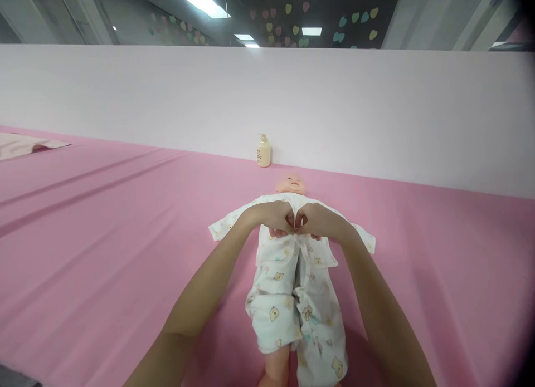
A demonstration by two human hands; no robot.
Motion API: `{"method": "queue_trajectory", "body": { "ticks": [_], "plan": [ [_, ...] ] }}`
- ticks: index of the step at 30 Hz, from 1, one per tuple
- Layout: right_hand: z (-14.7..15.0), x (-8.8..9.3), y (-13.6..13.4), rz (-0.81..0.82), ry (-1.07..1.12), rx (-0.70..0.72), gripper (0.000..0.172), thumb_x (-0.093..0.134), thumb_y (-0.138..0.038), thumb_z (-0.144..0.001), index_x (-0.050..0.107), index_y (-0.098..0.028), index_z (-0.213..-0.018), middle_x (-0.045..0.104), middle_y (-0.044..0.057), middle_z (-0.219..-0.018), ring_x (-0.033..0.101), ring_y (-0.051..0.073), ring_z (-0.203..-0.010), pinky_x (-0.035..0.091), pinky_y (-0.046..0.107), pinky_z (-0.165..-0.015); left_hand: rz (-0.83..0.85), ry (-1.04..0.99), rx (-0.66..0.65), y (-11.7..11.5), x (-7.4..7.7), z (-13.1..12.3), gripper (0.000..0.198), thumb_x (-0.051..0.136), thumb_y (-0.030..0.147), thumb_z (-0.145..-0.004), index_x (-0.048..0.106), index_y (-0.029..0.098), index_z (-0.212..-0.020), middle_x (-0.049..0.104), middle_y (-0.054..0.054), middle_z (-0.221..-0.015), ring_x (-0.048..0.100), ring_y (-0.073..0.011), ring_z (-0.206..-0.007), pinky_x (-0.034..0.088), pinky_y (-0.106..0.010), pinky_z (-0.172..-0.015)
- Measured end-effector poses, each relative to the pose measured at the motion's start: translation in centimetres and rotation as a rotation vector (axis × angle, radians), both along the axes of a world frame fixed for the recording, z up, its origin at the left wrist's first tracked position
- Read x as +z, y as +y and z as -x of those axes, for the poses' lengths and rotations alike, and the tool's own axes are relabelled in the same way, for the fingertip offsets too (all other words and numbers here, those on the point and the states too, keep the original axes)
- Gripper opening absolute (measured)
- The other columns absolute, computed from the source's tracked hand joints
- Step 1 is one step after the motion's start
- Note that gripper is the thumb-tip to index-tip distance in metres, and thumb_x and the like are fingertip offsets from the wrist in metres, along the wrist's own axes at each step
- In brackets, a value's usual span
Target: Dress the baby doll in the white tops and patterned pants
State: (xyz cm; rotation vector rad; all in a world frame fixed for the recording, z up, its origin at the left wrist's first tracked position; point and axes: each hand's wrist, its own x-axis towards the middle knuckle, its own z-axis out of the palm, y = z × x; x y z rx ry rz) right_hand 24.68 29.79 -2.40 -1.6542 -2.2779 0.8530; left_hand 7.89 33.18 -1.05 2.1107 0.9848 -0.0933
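A baby doll (291,184) lies on its back, its head toward the wall. It wears a white patterned baby shirt (273,249) with the sleeves spread wide, and matching pants (321,320). One pant leg is bunched up, baring the doll's lower leg (277,365). My left hand (276,215) and my right hand (315,219) meet over the chest, fingers pinched on the two front edges of the shirt. Below my fingers the shirt front parts in a narrow gap. My fingertips hide whatever fastener may be there.
A pale yellow pump bottle (263,152) stands against the white wall (167,97) behind the doll's head. At the far left a light pink cloth (25,145) lies on the pink sheet (125,236), which has long creases. Dark glass runs above the wall.
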Motion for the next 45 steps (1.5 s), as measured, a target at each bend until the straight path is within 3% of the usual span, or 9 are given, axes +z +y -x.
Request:
{"method": "queue_trajectory", "body": {
  "ticks": [5,12,16,22,32,41,45],
  "plan": [
    [-0.3,-0.1,0.3,0.021,0.020,0.031,0.006,0.060,-0.017,-0.065,0.064,-0.018,-0.062,0.058,0.001,-0.055,0.046,0.009,-0.038,0.036,0.022,-0.036,0.037,-0.057,-0.026,0.4,-0.4,0.0,0.013,0.058,0.024,-0.065,0.063,0.016,-0.073,0.062,-0.001,-0.065,0.061,-0.0135,-0.058,0.052,-0.025,-0.057],
    [-1.9,-0.1,1.4,0.274,0.181,0.066,0.011,0.064,-0.026,-0.068,0.069,-0.017,-0.071,0.061,0.003,-0.059,0.058,0.014,-0.053,0.049,0.023,-0.045,0.004,-0.189,-0.049,0.5,-0.6,0.0,0.008,0.057,0.024,-0.066,0.059,0.016,-0.065,0.054,0.002,-0.055,0.054,-0.0099,-0.051,0.044,-0.020,-0.050],
    [-2.0,0.2,1.3,0.249,0.215,0.042,0.010,0.065,-0.024,-0.067,0.070,-0.016,-0.069,0.065,0.005,-0.064,0.061,0.015,-0.060,0.051,0.022,-0.048,0.003,-0.183,-0.027,0.3,-0.2,0.0,0.009,0.058,0.024,-0.066,0.059,0.016,-0.064,0.055,0.002,-0.057,0.055,-0.0098,-0.052,0.044,-0.021,-0.051],
    [-3.0,0.9,0.9,0.185,0.338,0.172,0.020,0.062,-0.021,-0.069,0.073,-0.017,-0.085,0.069,0.003,-0.078,0.062,0.014,-0.069,0.053,0.022,-0.060,0.034,-0.201,-0.002,0.3,0.3,0.5,0.016,0.061,0.032,-0.069,0.060,0.016,-0.068,0.054,0.002,-0.058,0.053,-0.0096,-0.053,0.043,-0.021,-0.050],
    [-3.3,-1.0,2.2,0.269,0.523,0.196,0.017,0.066,-0.017,-0.065,0.066,-0.014,-0.082,0.066,0.001,-0.074,0.061,0.013,-0.068,0.052,0.027,-0.070,0.066,-0.256,-0.014,0.8,-0.1,0.6,0.018,0.063,0.032,-0.070,0.064,0.014,-0.070,0.056,0.000,-0.061,0.054,-0.0093,-0.053,0.041,-0.021,-0.051],
    [-2.6,-1.5,2.3,0.272,0.593,0.090,0.022,0.073,-0.029,-0.067,0.059,-0.014,-0.075,0.065,0.001,-0.067,0.061,0.011,-0.061,0.050,0.023,-0.060,0.010,-0.206,-0.010,0.8,-0.2,0.4,0.018,0.058,0.029,-0.070,0.068,0.016,-0.077,0.059,0.000,-0.064,0.053,-0.0086,-0.053,0.042,-0.020,-0.051],
    [-2.7,-1.3,2.2,0.275,0.593,0.073,0.026,0.074,-0.033,-0.069,0.060,-0.016,-0.083,0.065,0.001,-0.070,0.062,0.012,-0.063,0.051,0.023,-0.060,0.032,-0.245,-0.006,0.9,-0.3,0.2,0.021,0.058,0.029,-0.071,0.068,0.016,-0.083,0.059,0.000,-0.069,0.053,-0.0084,-0.053,0.044,-0.021,-0.053]
  ]
}}
